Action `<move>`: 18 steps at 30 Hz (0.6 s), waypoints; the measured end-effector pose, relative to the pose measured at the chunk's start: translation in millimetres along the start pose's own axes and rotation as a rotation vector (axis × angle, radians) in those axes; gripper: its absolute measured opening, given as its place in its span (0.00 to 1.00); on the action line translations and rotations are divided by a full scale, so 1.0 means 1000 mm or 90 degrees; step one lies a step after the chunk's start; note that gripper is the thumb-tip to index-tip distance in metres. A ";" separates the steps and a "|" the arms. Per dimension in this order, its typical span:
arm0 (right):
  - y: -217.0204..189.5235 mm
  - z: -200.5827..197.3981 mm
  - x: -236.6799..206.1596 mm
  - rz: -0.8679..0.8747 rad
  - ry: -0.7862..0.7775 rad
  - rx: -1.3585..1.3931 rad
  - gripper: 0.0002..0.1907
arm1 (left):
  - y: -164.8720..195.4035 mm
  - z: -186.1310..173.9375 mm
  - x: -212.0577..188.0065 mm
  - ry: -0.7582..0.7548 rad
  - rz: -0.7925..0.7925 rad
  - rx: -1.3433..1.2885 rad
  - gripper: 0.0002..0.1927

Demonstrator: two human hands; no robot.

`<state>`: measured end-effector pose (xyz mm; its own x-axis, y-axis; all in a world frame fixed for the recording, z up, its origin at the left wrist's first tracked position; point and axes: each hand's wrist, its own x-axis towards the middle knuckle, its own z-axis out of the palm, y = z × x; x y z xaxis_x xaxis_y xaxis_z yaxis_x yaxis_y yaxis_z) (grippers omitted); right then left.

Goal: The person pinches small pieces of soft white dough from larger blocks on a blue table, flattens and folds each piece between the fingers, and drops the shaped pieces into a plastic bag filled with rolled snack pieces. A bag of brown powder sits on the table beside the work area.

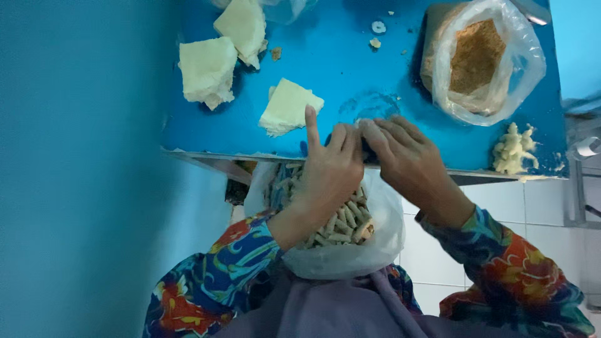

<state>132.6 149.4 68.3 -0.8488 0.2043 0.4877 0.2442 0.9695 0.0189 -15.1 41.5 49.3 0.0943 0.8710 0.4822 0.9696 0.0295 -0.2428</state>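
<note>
Blue walls and white floor tiles framed what I saw, and a blue table ran across the upper half of the view. Below its edge, in the lap of the person wearing the camera, sat a white plastic bag filled with short pale sticks, between sleeves of a bright floral print. At the table's far right stood a clear bag of brown crumbs, its mouth folded open. Three pale square slabs lay on the left part of the table, two close together near the far edge and one nearer the hands. A lumpy heap of pale dough rested at the table's near right corner, and small crumbs were scattered along the far side.

Both hands met at the table's near edge, just above the bag of sticks. My left hand had its index finger raised straight and the other fingers curled. My right hand lay flat beside it, fingers pressed down and touching the left hand's. Something small and pale showed at the fingertips, but I could not tell what the grip of either hand held.
</note>
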 end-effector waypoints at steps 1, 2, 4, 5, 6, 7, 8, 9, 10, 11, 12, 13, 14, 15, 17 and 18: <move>-0.004 0.001 0.001 0.013 -0.001 -0.040 0.29 | 0.000 0.003 0.004 -0.008 -0.013 0.001 0.15; -0.005 0.002 0.003 0.011 -0.022 -0.054 0.30 | -0.001 0.006 0.008 -0.017 -0.027 0.002 0.18; -0.005 0.002 0.010 0.011 -0.060 -0.084 0.31 | -0.010 0.015 0.018 0.000 -0.068 -0.052 0.25; -0.003 0.000 0.014 0.024 -0.071 -0.060 0.34 | -0.015 0.017 0.021 0.010 -0.088 -0.077 0.30; 0.000 -0.002 0.019 0.035 -0.079 -0.038 0.36 | -0.023 0.019 0.021 0.033 -0.131 -0.086 0.29; 0.005 -0.003 0.025 0.041 -0.087 -0.016 0.39 | -0.035 0.021 0.019 0.057 -0.176 -0.095 0.29; 0.009 -0.003 0.031 0.064 -0.092 0.049 0.36 | -0.047 0.023 0.016 0.077 -0.223 -0.104 0.28; 0.010 -0.004 0.036 0.091 -0.101 0.117 0.34 | -0.060 0.024 0.010 0.036 -0.277 -0.100 0.29; 0.009 -0.005 0.038 0.125 -0.113 0.188 0.32 | -0.075 0.025 0.003 -0.011 -0.327 -0.096 0.30; 0.003 -0.008 0.038 0.134 -0.132 0.172 0.32 | -0.085 0.026 -0.004 -0.056 -0.376 -0.092 0.31; -0.004 -0.011 0.036 0.133 -0.144 0.150 0.32 | -0.091 0.027 -0.009 -0.036 -0.358 -0.087 0.31; -0.008 -0.012 0.039 0.122 -0.150 0.125 0.32 | -0.099 0.030 -0.011 -0.008 -0.345 -0.077 0.31; -0.014 -0.017 0.040 0.106 -0.179 0.152 0.35 | -0.104 0.031 -0.012 0.013 -0.331 -0.070 0.31; -0.022 -0.025 0.038 0.102 -0.217 0.183 0.40 | -0.108 0.032 -0.013 -0.005 -0.348 -0.131 0.27; -0.037 -0.035 0.041 0.112 -0.224 0.264 0.42 | -0.108 0.028 -0.014 -0.057 -0.371 -0.263 0.20; -0.037 -0.035 0.051 0.110 -0.173 0.300 0.41 | -0.105 0.025 -0.014 -0.090 -0.372 -0.310 0.15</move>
<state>96.6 119.1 123.2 -0.9205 0.3320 0.2062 0.2070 0.8617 -0.4633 -123.4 38.5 47.4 -0.4607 0.8359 0.2983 0.8464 0.3125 0.4312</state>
